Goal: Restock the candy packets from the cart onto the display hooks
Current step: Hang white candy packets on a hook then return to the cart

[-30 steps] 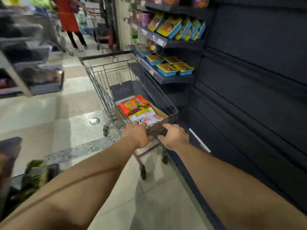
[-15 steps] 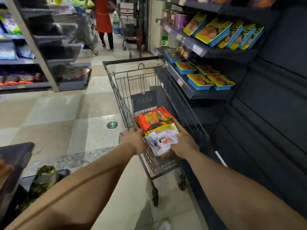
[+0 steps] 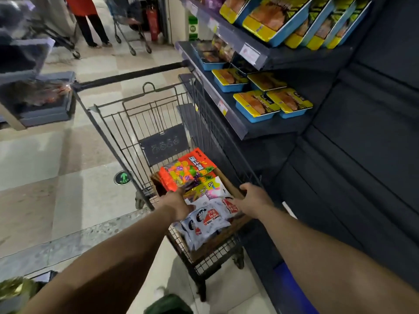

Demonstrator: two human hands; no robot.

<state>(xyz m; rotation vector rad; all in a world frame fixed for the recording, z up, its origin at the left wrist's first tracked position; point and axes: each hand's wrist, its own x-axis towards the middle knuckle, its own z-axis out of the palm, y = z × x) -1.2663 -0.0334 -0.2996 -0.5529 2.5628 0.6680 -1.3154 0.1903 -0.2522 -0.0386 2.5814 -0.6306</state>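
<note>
Head view: the candy packets [image 3: 205, 214] are recorded lying in a cardboard box [image 3: 229, 185] inside the wire cart [image 3: 158, 114], directly ahead of and below both hands. White packets lie nearest, a yellow-and-white packet [image 3: 208, 186] sits beyond them, and an orange fruit-print packet [image 3: 188, 171] lies at the far end. The row's long axis runs away from the person, tilted slightly leftward.

Left hand [image 3: 179, 203] is placed on the left edge of the pile, fingers reaching onto the packets; whether anything is actually pinched cannot be told. Right hand [image 3: 255, 200] is seen with the thumb over the right rim of the box and the fingers against the white packets; a closed grasp cannot be confirmed either. Both hands are about equally near, one per side.

No display hooks are visible. A shelf [image 3: 238, 123] with blue-and-yellow trays [image 3: 256, 105] stands just right of the cart. A lift up and to the right is judged likely.
</note>
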